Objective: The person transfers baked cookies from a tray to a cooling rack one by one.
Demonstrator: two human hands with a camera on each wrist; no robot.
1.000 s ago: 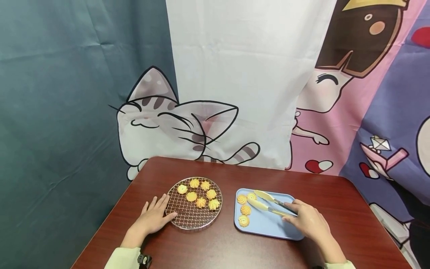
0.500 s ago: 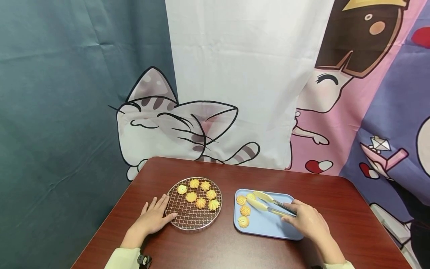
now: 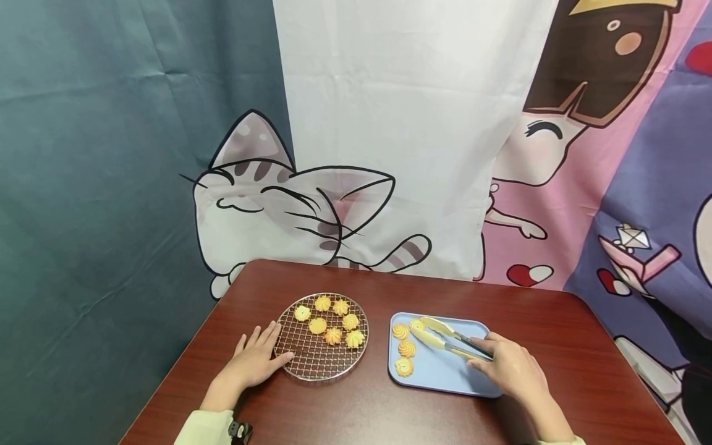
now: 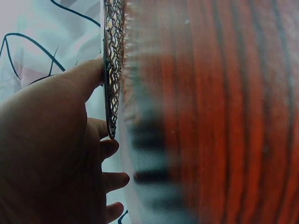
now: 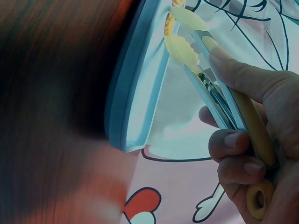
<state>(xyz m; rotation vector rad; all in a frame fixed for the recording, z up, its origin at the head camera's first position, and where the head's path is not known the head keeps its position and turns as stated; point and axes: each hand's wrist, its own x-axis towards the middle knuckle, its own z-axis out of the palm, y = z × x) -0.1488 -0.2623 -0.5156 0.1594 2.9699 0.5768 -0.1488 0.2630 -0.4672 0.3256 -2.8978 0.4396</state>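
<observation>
My left hand (image 3: 250, 364) lies spread at the left of a round wire cooling rack (image 3: 311, 356), its thumb and index finger touching the rim. Several yellow swirled cookies (image 3: 317, 326) sit on the rack. In my right hand (image 3: 516, 369) I grip a pair of tongs (image 5: 256, 128) with yellow tips and handle. The tongs reach over a blue tray (image 3: 445, 376), tips spread apart beside a cookie (image 3: 416, 324) at its far left corner. Whether the tips touch that cookie I cannot tell. More cookies (image 3: 404, 366) line the tray's left side.
Rack and tray stand side by side on a dark red wooden table (image 3: 356, 408), a strip of tabletop between them. A printed cloth (image 3: 411, 148) with a cartoon cat hangs behind the table's far edge.
</observation>
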